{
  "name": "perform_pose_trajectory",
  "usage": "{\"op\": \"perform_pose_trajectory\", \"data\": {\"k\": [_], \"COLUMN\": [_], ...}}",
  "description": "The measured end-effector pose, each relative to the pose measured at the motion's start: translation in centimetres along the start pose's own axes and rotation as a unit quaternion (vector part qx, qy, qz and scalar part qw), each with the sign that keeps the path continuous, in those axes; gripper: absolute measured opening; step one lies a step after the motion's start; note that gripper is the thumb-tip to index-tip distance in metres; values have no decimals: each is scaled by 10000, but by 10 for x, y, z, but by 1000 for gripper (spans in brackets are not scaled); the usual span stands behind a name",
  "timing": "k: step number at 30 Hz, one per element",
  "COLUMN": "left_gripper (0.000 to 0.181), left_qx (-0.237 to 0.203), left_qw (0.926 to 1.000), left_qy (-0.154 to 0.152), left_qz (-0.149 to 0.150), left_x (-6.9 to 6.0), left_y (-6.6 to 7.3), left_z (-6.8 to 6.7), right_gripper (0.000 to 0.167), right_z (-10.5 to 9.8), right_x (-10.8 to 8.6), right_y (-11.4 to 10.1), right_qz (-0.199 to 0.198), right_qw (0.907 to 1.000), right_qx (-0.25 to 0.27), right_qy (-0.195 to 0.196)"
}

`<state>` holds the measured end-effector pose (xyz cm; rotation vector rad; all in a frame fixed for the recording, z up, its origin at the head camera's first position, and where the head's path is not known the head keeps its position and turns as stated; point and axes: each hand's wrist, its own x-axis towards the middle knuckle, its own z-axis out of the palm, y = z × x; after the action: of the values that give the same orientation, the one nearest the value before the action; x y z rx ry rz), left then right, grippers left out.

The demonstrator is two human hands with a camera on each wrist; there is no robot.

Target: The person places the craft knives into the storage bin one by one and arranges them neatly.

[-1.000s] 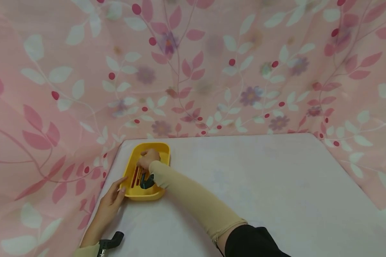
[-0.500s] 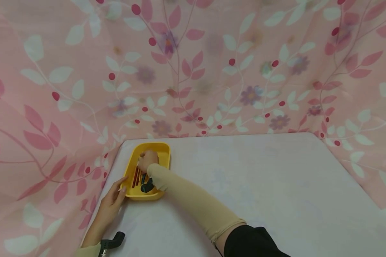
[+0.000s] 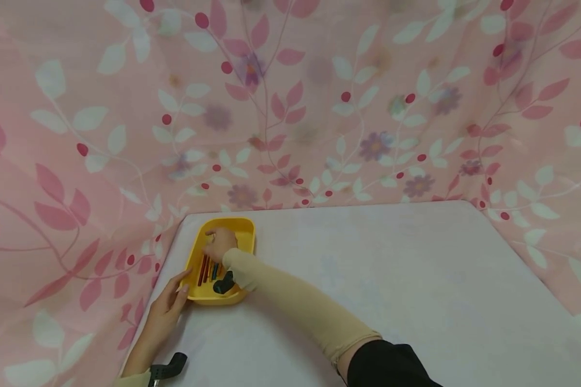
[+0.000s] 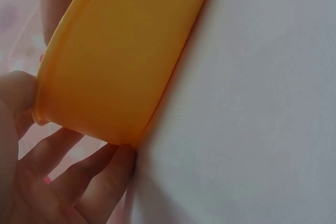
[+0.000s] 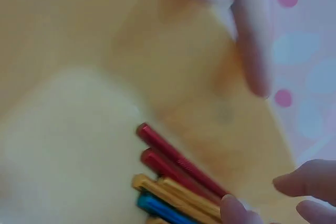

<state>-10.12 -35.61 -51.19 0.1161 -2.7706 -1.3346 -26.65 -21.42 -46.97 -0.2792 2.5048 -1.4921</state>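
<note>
A yellow tray lies at the far left of the white table. In it are several slim colored pencils: the right wrist view shows red ones, gold ones and a blue one side by side. My left hand grips the tray's left rim near its front corner; in the left wrist view its fingers lie along the outer wall. My right hand reaches inside, over the far ends of the pencils. Its fingertips are apart, one touching a red pencil.
The white tabletop stretches to the right of the tray. A pink flowered cloth hangs behind and at both sides of the table. My right forearm crosses the tray's right rim, and dark camera mounts sit on the wrists.
The right hand has shifted slightly left and nearer, and more of the pencils shows below it, fanned a little wider. The left hand keeps its hold on the tray.
</note>
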Motion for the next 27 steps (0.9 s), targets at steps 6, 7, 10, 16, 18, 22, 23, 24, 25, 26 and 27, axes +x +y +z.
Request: {"op": "perform_pose_trajectory", "data": {"k": [6, 7, 10, 16, 18, 22, 23, 24, 25, 26, 27], "left_gripper": [53, 53, 52, 52, 51, 51, 51, 51, 52, 53, 54], "left_qx": [220, 224, 261, 351, 297, 331, 385, 465, 539, 642, 712], "left_qw": [9995, 9995, 9994, 9987, 9980, 9937, 9925, 9912, 9900, 9890, 9880], "left_qy": [85, 77, 49, 230, 399, 779, 842, 891, 918, 921, 910], "left_qz": [193, 214, 215, 272, 398, 734, 797, 864, 921, 960, 1027], "left_x": [1, 2, 3, 5, 6, 3, 1, -1, -4, -8, -11], "left_y": [1, 2, 4, 13, 16, 21, 24, 28, 33, 38, 44], "left_z": [-3, -4, -5, -11, -14, -21, -24, -26, -28, -30, -32], "right_gripper": [51, 51, 53, 61, 62, 68, 72, 77, 81, 86, 90], "right_z": [-29, -36, -60, -110, -128, -168, -178, -189, -199, -209, -220], "right_x": [-17, -20, -31, -48, -52, -61, -65, -69, -74, -79, -84], "right_y": [-11, -11, -10, -5, -2, 10, 13, 17, 20, 24, 28], "right_qz": [-558, -702, -1073, -1969, -2236, -2637, -2674, -2712, -2710, -2682, -2655], "right_qw": [9972, 9960, 9923, 9789, 9731, 9613, 9590, 9567, 9553, 9540, 9527], "right_qx": [324, 290, 141, -289, -465, -779, -927, -1050, -1183, -1339, -1473], "right_qy": [-375, -460, -608, -453, -306, -173, -133, -99, -43, 44, 147]}}
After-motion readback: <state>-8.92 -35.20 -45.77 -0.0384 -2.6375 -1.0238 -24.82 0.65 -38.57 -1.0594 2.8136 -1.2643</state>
